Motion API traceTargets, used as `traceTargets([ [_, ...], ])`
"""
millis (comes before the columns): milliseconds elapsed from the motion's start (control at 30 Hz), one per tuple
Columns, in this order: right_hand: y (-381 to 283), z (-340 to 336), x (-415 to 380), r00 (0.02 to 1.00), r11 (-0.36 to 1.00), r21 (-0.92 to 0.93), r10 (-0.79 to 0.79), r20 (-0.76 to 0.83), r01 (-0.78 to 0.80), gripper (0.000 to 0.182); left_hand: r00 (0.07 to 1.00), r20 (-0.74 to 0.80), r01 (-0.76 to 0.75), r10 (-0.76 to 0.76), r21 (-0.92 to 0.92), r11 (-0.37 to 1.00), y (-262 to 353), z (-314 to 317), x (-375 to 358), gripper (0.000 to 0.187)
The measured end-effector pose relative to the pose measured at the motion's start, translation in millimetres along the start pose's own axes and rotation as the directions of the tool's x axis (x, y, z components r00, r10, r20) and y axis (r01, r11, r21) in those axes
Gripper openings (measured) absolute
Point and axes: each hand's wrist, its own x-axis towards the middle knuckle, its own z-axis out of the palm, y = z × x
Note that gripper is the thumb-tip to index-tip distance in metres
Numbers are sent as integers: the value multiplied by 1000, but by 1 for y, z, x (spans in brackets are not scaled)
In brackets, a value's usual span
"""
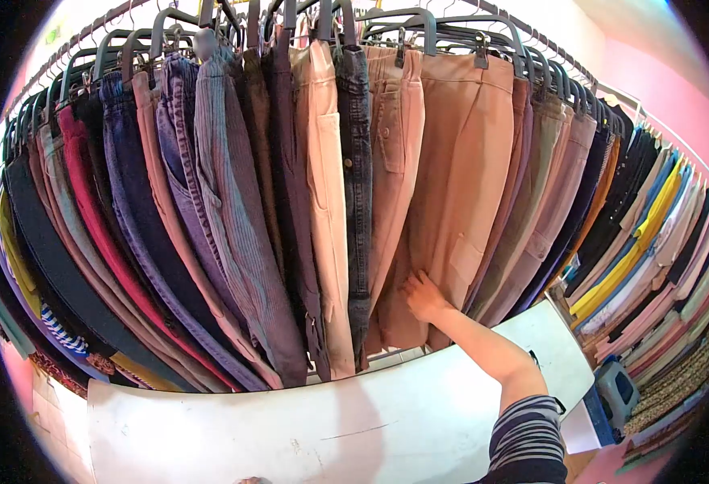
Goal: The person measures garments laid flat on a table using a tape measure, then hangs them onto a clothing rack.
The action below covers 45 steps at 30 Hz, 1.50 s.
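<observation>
Tan trousers hang by clips from a dark hanger, with a flapped pocket low on the leg. My right hand is at their lower leg, its fingers bent into the fabric. The arm, in a striped sleeve, reaches up over the white table. Left of the hand hang pinkish-beige trousers, dark jeans and cream trousers. At the bottom edge shows a small sliver of my left hand; its fingers are hidden.
The white table stands below the crowded rail. Grey corduroy trousers and many other pairs hang on the left. More clothes, including a yellow garment, hang on a rail at right. A grey-blue object sits beside the table's right end.
</observation>
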Motion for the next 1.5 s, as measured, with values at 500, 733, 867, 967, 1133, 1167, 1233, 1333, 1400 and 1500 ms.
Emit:
traceTargets([
  [500,-80,-9,-55,398,-143,800,808,435,-583,39,999,39,0,0,13,1000,-5,-2,-4,10],
  [733,-118,-33,-72,780,-37,992,616,115,-116,29,995,90,-47,45,18,999,-11,-1,-8,13],
  [867,-113,7,-78,631,143,986,774,-59,-82,34,998,43,-54,54,4,999,-14,2,-5,12],
  [967,-115,18,-92,493,69,994,870,-19,-84,40,997,41,-66,66,10,998,-21,6,-10,12],
  [1133,-133,59,-93,928,282,960,356,-113,9,23,1000,6,-3,4,-89,996,-15,6,-9,12],
  [1167,-132,59,-82,936,381,890,328,124,-252,24,1000,15,-22,23,-59,998,-17,7,-11,12],
  [1233,-132,46,-68,795,192,930,588,146,-313,30,999,22,-46,46,-21,999,-20,3,-10,13],
  [1333,-148,43,-65,535,-82,970,822,195,-228,34,997,38,-67,68,-35,997,-14,-2,-7,13],
  [1400,-167,88,-69,890,271,921,434,143,-280,27,994,8,-110,110,16,994,-18,1,-9,13],
  [1500,-160,79,-63,808,158,918,543,227,-364,38,998,-20,-63,63,-23,998,-21,4,-12,13],
])
